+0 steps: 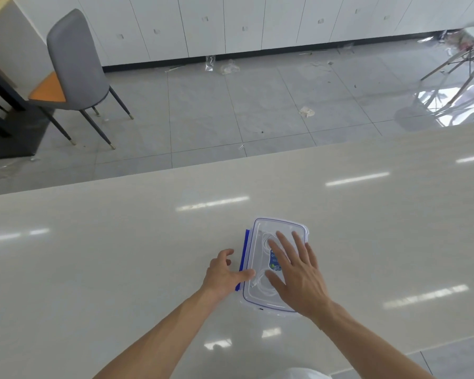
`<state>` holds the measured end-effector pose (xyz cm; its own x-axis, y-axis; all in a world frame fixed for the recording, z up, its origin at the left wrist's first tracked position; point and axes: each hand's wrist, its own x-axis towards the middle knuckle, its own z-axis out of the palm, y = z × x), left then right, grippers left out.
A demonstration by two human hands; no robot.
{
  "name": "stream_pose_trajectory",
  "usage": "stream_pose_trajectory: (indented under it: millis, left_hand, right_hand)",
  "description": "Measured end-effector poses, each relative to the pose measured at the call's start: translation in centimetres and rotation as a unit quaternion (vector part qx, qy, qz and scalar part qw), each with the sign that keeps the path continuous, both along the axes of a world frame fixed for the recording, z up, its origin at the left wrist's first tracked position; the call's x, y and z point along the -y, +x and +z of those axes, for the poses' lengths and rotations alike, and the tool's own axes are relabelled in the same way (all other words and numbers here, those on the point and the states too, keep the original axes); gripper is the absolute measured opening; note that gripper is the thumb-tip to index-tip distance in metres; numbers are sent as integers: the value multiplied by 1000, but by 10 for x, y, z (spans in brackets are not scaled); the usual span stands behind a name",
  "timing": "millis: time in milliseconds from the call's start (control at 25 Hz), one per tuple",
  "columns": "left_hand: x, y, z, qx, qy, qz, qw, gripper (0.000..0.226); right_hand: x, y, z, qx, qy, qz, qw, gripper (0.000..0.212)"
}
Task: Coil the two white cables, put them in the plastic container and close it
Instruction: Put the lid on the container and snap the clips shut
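A clear plastic container (260, 231) with a blue-trimmed lid stands on the pale table, lid on top. Through the lid I see white cables (264, 242) coiled inside. My right hand (296, 274) lies flat on the lid, fingers spread, pressing down. My left hand (225, 272) is at the container's left side, its thumb on the lid edge beside the blue latch (242, 265), which sticks out sideways. The container's right side is hidden by my right hand.
The glossy beige table (121, 255) spreads widely around the container; its far edge runs diagonally from left to upper right. Beyond it are a tiled floor with scraps of litter, a grey chair (74, 58) at the left and white cabinets at the back.
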<state>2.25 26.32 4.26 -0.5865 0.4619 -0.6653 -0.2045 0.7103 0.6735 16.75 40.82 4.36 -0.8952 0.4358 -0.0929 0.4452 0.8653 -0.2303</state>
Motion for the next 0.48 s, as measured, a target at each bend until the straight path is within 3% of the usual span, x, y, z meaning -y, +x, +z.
stream_pose_trajectory:
  millis: [240,480]
  left_hand:
    - [3,-11,-7,114,13,-13,993,97]
    - [6,-13,-21,147,45,-18,988,79]
  right_hand:
    - [-9,-23,-17,51,39,83,994,60]
    - [-7,-23,-26,48,43,68,996,60]
